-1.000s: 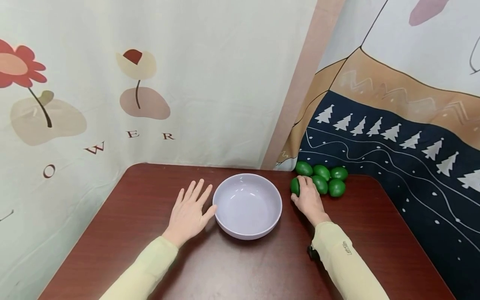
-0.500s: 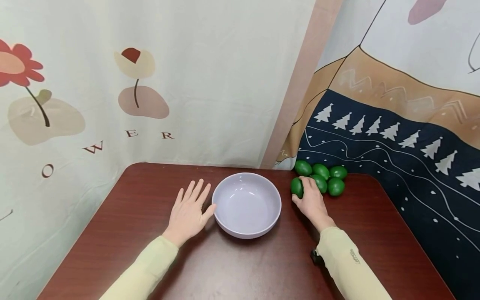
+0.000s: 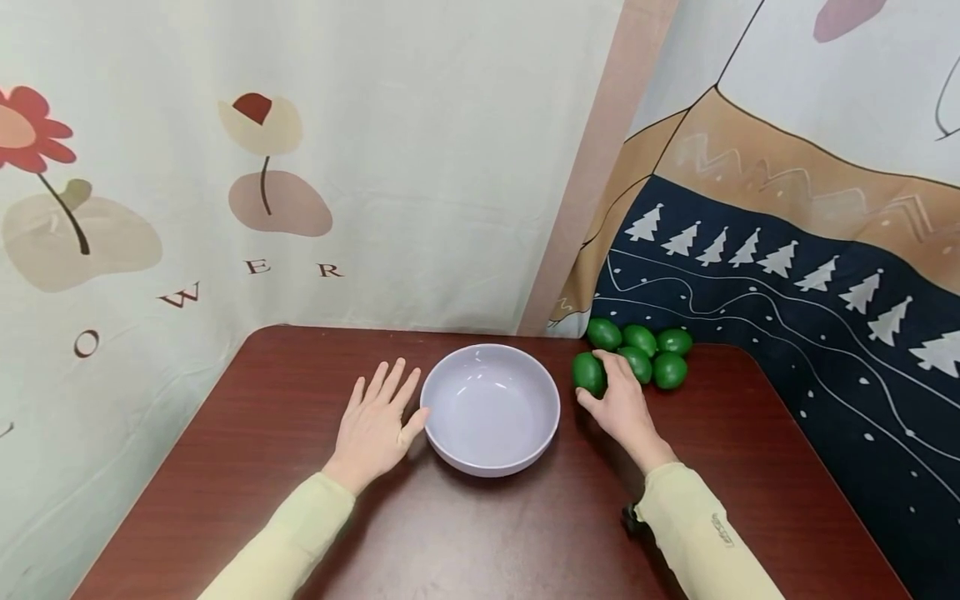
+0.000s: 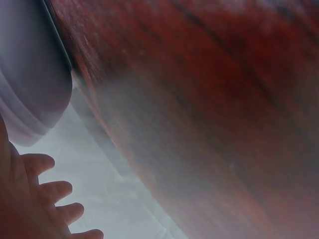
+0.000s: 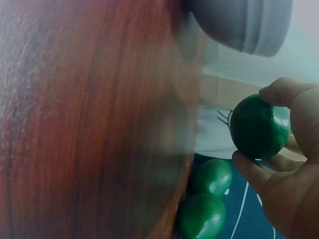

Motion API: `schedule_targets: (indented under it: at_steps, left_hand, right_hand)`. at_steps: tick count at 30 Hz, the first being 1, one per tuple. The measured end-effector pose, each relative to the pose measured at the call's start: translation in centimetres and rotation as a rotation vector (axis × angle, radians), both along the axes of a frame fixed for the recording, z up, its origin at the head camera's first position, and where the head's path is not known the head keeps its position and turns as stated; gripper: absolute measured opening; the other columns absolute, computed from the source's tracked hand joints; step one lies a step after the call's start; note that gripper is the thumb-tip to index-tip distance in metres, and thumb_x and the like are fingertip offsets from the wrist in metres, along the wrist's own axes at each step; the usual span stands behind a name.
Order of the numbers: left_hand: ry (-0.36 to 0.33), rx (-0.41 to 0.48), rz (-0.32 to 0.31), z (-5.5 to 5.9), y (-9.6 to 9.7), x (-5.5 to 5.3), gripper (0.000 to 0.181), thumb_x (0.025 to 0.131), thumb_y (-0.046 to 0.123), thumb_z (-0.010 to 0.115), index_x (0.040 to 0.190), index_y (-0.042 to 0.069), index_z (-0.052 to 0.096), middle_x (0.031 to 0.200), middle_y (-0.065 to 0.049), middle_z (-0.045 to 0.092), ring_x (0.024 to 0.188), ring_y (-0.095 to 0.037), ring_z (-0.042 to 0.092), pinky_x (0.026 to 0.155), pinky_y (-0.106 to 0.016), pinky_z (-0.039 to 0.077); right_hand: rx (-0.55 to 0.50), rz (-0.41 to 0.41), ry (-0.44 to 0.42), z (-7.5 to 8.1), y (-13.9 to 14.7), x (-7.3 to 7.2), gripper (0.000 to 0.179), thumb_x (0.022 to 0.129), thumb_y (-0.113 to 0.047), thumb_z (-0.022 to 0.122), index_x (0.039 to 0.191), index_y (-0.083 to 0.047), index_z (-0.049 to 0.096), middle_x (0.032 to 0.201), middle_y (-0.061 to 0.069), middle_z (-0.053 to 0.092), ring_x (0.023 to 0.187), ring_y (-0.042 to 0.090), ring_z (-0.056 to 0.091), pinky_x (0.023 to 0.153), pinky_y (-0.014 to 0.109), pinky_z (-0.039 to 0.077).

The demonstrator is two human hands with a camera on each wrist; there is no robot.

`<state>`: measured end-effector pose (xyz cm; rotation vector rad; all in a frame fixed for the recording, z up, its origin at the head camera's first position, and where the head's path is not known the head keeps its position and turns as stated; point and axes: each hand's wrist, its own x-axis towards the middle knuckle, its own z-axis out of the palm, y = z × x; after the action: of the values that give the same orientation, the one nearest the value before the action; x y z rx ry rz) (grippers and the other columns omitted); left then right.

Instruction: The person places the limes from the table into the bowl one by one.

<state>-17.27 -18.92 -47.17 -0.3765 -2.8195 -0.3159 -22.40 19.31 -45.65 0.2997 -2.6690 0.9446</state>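
Note:
My right hand (image 3: pixel 621 410) pinches a glossy green lime (image 5: pixel 255 130) between thumb and fingers, at the left of a cluster of limes. In the head view this held lime sits just right of a pale lavender bowl (image 3: pixel 491 468), and the right wrist view shows it apart from two other limes (image 5: pixel 202 215). The bowl stands in the middle of the table with nothing inside. To its left, my left hand (image 3: pixel 372 435) is spread with straight fingers, the thumb right at the bowl's rim. Fingertips of that hand show in the left wrist view beside the bowl's wall (image 4: pixel 35 74).
Several more green limes (image 3: pixel 670 371) lie grouped at the table's back right. The dark red-brown table (image 3: pixel 480 542) ends at a pale curtain (image 3: pixel 420 208) with flower prints and a navy tree-patterned cloth (image 3: pixel 750 292) on the right.
The right hand has drawn the lime slightly left, away from the other limes, with more of it now showing. The left hand keeps its place by the bowl. The head view has shifted slightly.

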Motion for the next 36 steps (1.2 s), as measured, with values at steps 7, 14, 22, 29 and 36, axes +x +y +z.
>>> schedule_targets:
  at_steps: [7, 14, 22, 29, 36]
  left_hand:
    - [-0.005, -0.014, -0.005, 0.4, -0.1, 0.0, 0.066, 0.104, 0.052, 0.047, 0.158, 0.015, 0.046, 0.166, -0.014, 0.036, 0.154, -0.038, 0.028, 0.124, -0.062, 0.019]
    - [-0.005, -0.034, -0.013, 0.7, -0.1, 0.0, 0.064, 0.104, 0.052, 0.046, 0.157, 0.016, 0.047, 0.164, -0.015, 0.038, 0.154, -0.038, 0.029, 0.124, -0.062, 0.019]
    - [0.0, -0.043, -0.021, 0.7, -0.1, 0.0, 0.063, 0.104, 0.051, 0.047, 0.155, 0.015, 0.049, 0.163, -0.016, 0.039, 0.153, -0.04, 0.03, 0.123, -0.063, 0.021]
    - [-0.02, -0.046, -0.015, 0.5, -0.1, -0.1, 0.063, 0.104, 0.053, 0.045, 0.156, 0.016, 0.049, 0.164, -0.015, 0.038, 0.155, -0.038, 0.028, 0.124, -0.062, 0.019]
    - [-0.019, -0.038, -0.016, 0.6, 0.0, 0.0, 0.063, 0.104, 0.053, 0.046, 0.155, 0.017, 0.05, 0.164, -0.015, 0.038, 0.154, -0.038, 0.029, 0.124, -0.062, 0.02]
  right_hand:
    - [-0.059, 0.045, 0.029, 1.1, -0.5, 0.5, 0.067, 0.085, -0.011, 0.08, 0.143, 0.002, 0.051, 0.141, 0.023, 0.053, 0.126, 0.04, 0.053, 0.107, 0.059, 0.046]
    - [-0.096, 0.088, 0.03, 2.3, -1.5, 1.1, 0.067, 0.084, -0.011, 0.081, 0.143, 0.002, 0.052, 0.138, 0.022, 0.055, 0.113, 0.036, 0.057, 0.094, 0.052, 0.054]
    - [-0.123, 0.137, -0.001, 3.0, -2.4, 1.4, 0.065, 0.085, -0.011, 0.081, 0.141, 0.001, 0.052, 0.133, 0.019, 0.056, 0.106, 0.032, 0.058, 0.086, 0.051, 0.056]
    - [-0.113, 0.202, -0.008, 3.3, -3.4, 1.4, 0.064, 0.084, -0.011, 0.081, 0.14, -0.001, 0.053, 0.132, 0.018, 0.054, 0.113, 0.031, 0.058, 0.09, 0.047, 0.056]
    - [-0.09, 0.257, 0.005, 3.4, -4.6, 1.4, 0.063, 0.082, -0.01, 0.083, 0.138, -0.005, 0.055, 0.13, 0.017, 0.055, 0.11, 0.03, 0.059, 0.09, 0.048, 0.058]
